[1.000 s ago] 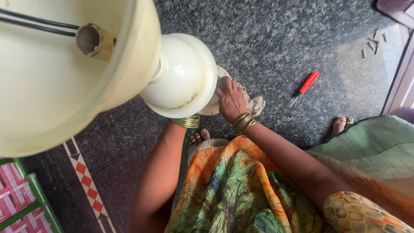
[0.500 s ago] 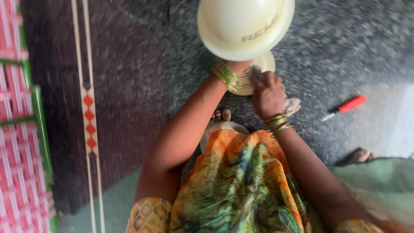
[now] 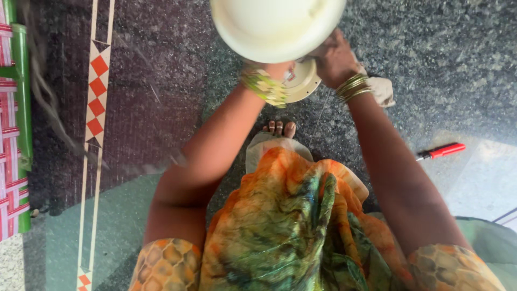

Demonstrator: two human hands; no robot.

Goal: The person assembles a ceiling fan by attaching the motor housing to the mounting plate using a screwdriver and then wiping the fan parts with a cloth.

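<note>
Gripping cream fan motor housing: right hand clenches its underside, left hand mostly hidden, grip untellable; looks heavy, smooth, slippery.

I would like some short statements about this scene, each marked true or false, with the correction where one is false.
1. The right hand rests against the cream-coloured round dome cover. True.
2. The red-handled screwdriver is held in the left hand. False: it lies alone on the dark speckled stone floor, to the right of the person's right arm.
3. The left wrist wears green and gold bangles. True.
4. The small cream round plate lies far from both hands. False: it sits just under the dome, between the two wrists.
5. The white crumpled cloth lies on the green and red woven chair. False: it lies on the floor beside the right wrist.
</note>
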